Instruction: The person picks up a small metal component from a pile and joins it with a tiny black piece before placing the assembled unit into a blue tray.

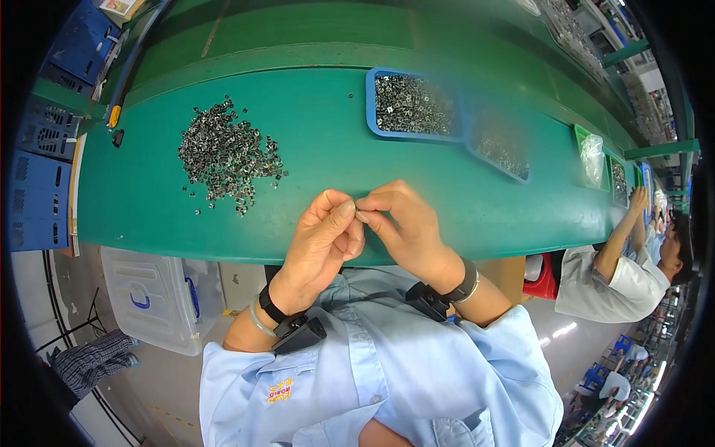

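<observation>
My left hand and my right hand meet above the near edge of the green table mat. Thumbs and forefingers of both pinch together at a tiny dark part, mostly covered by the fingertips; its kind cannot be made out. Beyond my left hand lies a loose heap of small dark metal parts. Farther off, past my right hand, a blue tray holds many small metal pieces, and a second blue tray, blurred, stands against it with similar pieces.
A single small part lies alone near the mat's far side. At the far left are a yellow cutter and blue crates. A clear lidded box stands on the floor. To the right, a co-worker reaches toward green trays.
</observation>
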`<state>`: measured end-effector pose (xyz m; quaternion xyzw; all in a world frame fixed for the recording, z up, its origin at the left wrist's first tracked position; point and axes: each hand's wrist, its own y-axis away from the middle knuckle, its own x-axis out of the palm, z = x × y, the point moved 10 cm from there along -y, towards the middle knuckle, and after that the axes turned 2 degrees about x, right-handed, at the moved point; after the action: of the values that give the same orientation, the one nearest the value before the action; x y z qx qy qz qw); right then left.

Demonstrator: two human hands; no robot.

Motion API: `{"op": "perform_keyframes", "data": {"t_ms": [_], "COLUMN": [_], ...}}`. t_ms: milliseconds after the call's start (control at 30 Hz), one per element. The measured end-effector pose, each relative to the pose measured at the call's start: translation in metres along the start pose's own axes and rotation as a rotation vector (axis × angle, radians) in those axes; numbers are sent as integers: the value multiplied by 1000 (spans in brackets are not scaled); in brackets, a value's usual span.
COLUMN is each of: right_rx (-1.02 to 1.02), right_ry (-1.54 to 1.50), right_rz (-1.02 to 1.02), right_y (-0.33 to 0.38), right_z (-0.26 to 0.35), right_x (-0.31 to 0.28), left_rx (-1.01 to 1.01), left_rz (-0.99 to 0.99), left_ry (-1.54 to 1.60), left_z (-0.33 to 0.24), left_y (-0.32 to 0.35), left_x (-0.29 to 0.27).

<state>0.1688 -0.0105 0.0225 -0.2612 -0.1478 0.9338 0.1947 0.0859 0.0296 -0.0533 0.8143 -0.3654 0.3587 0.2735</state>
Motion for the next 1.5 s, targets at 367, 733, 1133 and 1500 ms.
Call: {"op": "perform_keyframes", "data": {"t_ms": [367, 733, 1133, 1500], "right_rx": [-99, -90, -135, -75], "right_ry": [-8, -147, -80, -118], "right_rz": [18, 26, 67, 59], "right_y": [-7, -5, -2, -1], "right_z": [10, 13, 9, 3], "right_x": [-7, -5, -1, -3], "left_rx": [-40, -69, -131, -144], "left_rz": [-42, 84, 15, 31], "left_ry": [-38, 79, -168, -159], "left_z": [-14, -7, -14, -11], "left_y": [5, 7, 7, 7], "left_x": [8, 19, 7, 12]}}
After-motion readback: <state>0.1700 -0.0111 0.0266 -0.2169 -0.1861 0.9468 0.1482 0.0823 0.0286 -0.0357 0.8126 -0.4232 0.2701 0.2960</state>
